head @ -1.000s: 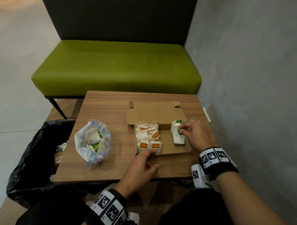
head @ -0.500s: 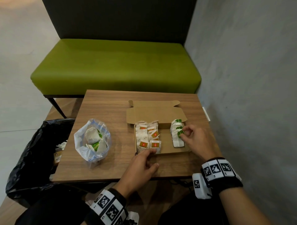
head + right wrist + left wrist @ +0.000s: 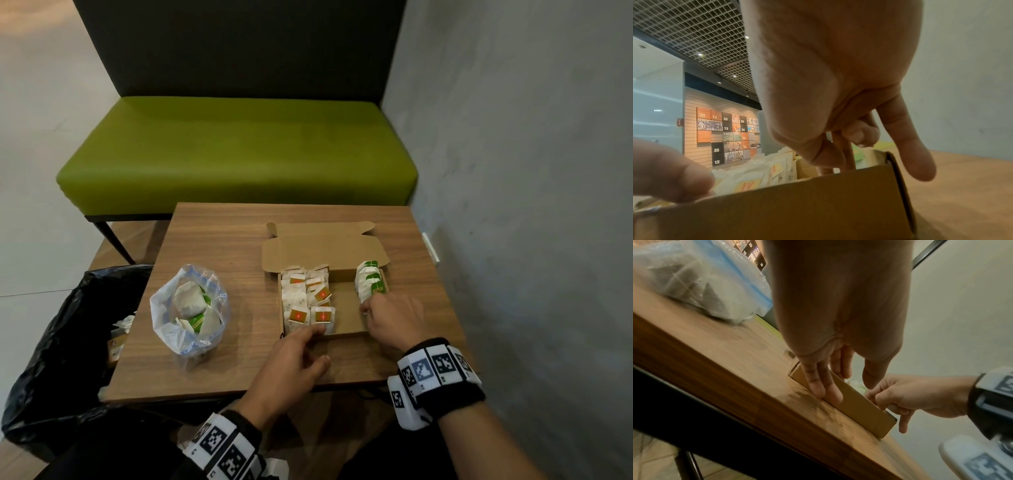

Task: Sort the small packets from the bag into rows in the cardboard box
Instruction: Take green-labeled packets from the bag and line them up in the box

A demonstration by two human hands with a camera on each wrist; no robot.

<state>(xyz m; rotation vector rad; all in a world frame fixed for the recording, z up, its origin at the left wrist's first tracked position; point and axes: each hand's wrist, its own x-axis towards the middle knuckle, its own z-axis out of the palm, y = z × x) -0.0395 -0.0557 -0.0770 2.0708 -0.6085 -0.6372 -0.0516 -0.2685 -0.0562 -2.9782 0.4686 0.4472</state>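
An open cardboard box point(image 3: 346, 330) lies on the wooden table. Red-labelled packets point(image 3: 308, 301) fill its left side in rows, and a row of green-labelled packets point(image 3: 368, 282) runs along its right wall. My left hand point(image 3: 315, 342) rests with straight fingers point(image 3: 824, 386) against the box's front wall point(image 3: 859, 410). My right hand point(image 3: 368, 310) reaches into the box at the near end of the green row. Its thumb and fingers point(image 3: 836, 162) are curled together on the nearest green-labelled packet point(image 3: 857, 154), with the little finger outside the wall. The clear plastic bag point(image 3: 188, 308) of packets stands to the left.
A black bin bag point(image 3: 51, 342) hangs open off the table's left edge. A green bench point(image 3: 236, 154) stands behind the table and a grey wall point(image 3: 531, 205) runs close along the right. The box lid point(image 3: 325, 248) lies folded back.
My right hand has slid toward me along the green row, from its far end to its near end. The left hand has stayed on the box front.
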